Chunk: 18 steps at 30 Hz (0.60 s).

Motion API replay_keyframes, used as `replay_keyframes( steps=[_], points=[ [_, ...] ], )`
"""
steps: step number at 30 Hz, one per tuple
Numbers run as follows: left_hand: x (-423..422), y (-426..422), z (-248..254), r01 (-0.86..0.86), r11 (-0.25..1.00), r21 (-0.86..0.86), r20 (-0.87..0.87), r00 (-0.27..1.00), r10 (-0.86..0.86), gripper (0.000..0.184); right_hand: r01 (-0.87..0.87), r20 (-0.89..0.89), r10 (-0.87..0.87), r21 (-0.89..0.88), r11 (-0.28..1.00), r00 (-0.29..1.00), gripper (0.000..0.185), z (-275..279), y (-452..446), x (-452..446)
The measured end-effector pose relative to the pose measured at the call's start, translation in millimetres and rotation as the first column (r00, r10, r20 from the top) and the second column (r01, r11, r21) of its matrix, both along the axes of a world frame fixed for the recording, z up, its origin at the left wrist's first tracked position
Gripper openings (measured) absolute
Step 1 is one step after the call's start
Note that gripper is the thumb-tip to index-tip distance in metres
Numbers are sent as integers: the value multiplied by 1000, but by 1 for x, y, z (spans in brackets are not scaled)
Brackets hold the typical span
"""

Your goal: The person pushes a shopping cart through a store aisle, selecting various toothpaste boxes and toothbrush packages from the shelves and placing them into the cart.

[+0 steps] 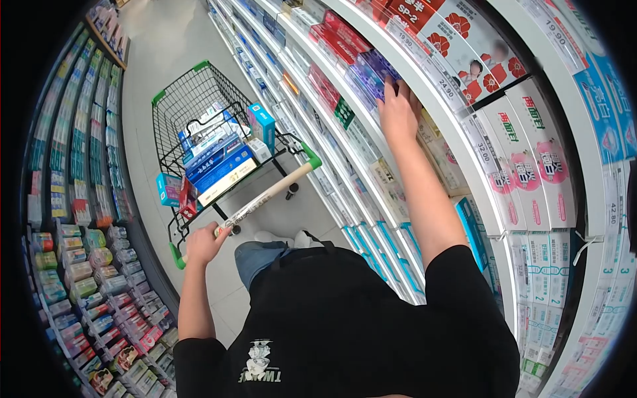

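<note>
My left hand (pixel 205 245) is wrapped round the left end of the pale handle (pixel 275 191) of a shopping cart (pixel 160 97). In the cart lie several boxes, among them a blue box (pixel 229 167), a turquoise box (pixel 263 123) standing upright on the right side and a red box (pixel 189 201) at the near left. My right hand (pixel 399 114) reaches into the shelf on the right. Its fingers are stretched out and touch the purple boxes (pixel 370 73); their tips are partly hidden. Beside these are red boxes (pixel 338 43).
Curved white shelf edges (pixel 443 99) with price tags run along my right side. White boxes with pink print (pixel 521 159) stand close to my right arm. Across the aisle, another rack (pixel 79 146) holds many small packages. Tiled floor (pixel 142 40) stretches ahead past the cart.
</note>
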<state>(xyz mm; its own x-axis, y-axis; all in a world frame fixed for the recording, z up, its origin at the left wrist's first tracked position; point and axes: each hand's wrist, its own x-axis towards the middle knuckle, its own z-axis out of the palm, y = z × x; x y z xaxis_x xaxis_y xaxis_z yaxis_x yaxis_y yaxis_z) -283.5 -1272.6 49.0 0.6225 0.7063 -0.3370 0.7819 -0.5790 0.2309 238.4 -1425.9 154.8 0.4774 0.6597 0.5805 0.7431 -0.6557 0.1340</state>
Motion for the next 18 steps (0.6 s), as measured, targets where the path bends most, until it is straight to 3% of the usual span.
replay_keyframes(
  steps=[6, 12, 14, 17, 18],
  points=[
    [9, -20, 1, -28, 999, -40, -31, 999, 27, 58, 51, -59, -52, -9, 999, 997, 60, 2, 2, -8],
    [5, -37, -3, -18, 998, -55, -24, 1000, 16, 60, -84, -108, 94, 87, 993, 990, 51, 21, 3, -9],
    [1, -41, -8, -9, 999, -41, -21, 1000, 9, 60, -169, -49, 171, 46, 985, 984, 46, 21, 2, -2],
    [0, -47, -8, -9, 1000, -18, -31, 999, 9, 61, -158, -81, 148, -123, 980, 986, 41, 16, -1, 12],
    [-2, -51, -8, -10, 1000, -22, -28, 1000, 9, 61, -174, -82, 166, -106, 979, 983, 40, 15, -4, 9]
  ],
)
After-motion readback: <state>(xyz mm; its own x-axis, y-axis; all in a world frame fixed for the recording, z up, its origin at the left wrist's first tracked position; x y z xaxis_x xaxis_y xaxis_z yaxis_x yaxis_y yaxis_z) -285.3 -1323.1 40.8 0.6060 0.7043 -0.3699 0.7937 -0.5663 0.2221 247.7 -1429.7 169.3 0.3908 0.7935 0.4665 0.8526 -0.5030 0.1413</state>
